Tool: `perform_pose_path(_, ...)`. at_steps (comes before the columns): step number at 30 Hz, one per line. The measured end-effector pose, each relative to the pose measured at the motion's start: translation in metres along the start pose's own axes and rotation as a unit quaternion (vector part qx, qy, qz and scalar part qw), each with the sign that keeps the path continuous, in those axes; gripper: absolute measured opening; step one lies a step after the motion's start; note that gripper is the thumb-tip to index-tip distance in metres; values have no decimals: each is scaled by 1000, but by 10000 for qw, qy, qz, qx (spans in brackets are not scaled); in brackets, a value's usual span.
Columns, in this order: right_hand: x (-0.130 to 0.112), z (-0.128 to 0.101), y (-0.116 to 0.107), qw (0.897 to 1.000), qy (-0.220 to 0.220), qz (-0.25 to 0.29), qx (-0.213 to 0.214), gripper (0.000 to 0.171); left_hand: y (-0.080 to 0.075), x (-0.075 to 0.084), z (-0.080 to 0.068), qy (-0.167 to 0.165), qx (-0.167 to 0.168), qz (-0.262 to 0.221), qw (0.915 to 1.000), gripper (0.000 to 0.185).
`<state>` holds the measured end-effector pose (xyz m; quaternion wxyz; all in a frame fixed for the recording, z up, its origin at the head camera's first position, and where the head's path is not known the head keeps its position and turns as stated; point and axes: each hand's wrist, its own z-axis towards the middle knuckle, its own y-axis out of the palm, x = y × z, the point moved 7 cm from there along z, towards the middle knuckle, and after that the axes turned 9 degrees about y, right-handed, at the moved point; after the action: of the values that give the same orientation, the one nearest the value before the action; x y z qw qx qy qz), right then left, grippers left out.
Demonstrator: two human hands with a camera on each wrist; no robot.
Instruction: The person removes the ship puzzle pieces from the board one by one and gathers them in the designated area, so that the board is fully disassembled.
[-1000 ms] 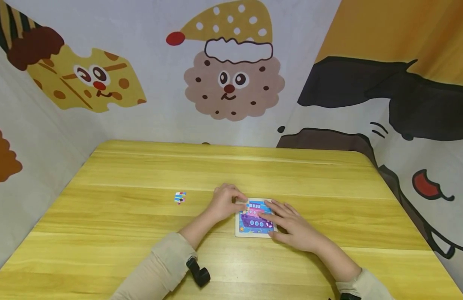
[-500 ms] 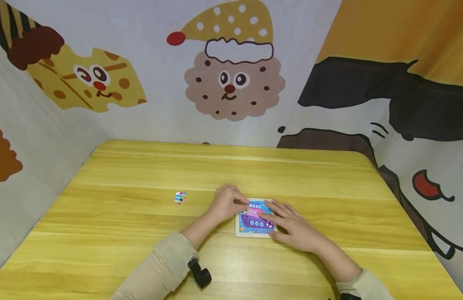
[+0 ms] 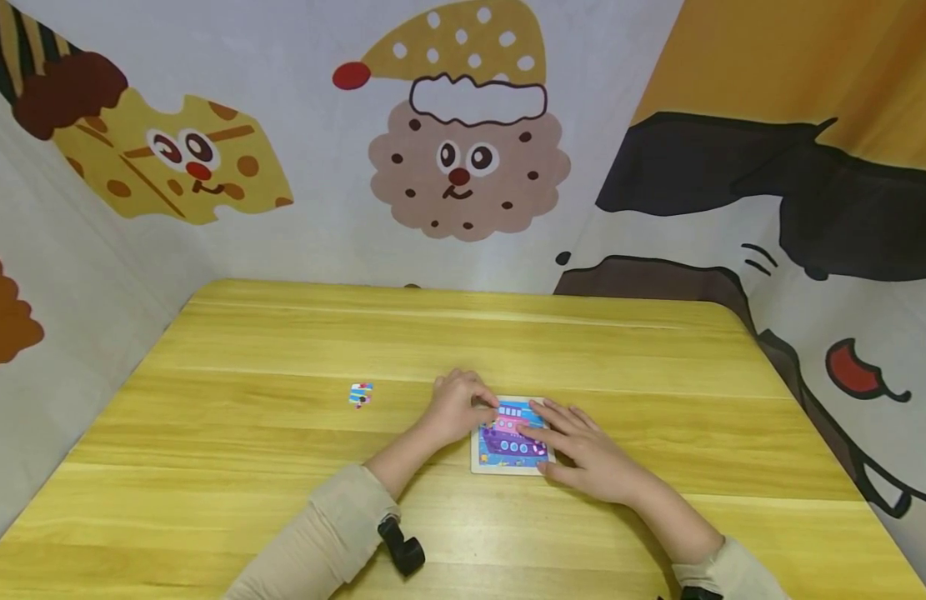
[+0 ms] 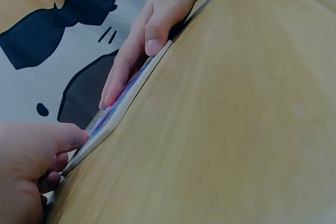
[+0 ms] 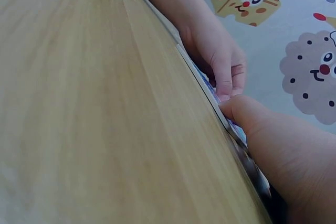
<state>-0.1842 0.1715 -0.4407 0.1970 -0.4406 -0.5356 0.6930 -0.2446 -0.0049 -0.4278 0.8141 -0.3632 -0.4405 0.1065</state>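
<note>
A square jigsaw puzzle (image 3: 511, 447) with a purple and pink ship on blue, in a pale frame, lies flat on the table. At its upper left corner my left hand (image 3: 455, 407) has thumb and index finger bent together, pinching a puzzle piece that the fingertips almost wholly hide. The left wrist view has the left thumb (image 4: 73, 136) on the picture side, other fingers curled. My right hand (image 3: 586, 450) rests with spread, fairly straight fingers across the puzzle's right side. In the right wrist view the right thumb (image 5: 239, 109) lies at the frame's edge.
Several loose puzzle pieces (image 3: 361, 396), blue, white, pink and red, lie in a small cluster left of the puzzle. The wooden table (image 3: 282, 333) runs back to a cloth wall (image 3: 305, 250) printed with cartoon figures. A black strap device (image 3: 401, 546) sits on the left wrist.
My left hand has shifted slightly right, its thumb and index finger drawing closer over the puzzle's upper left corner. The right hand, puzzle and loose pieces stay where they were.
</note>
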Motion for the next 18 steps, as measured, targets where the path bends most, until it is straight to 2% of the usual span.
perform_pose_path(10,-2,0,-2,10000,55,48,-62,53,1,-2,0,-64,-67,-47,9999,6)
perform_pose_path(18,-1,0,-1,9999,92,50,-68,52,0,0,0,-73,-66,129,9999,17)
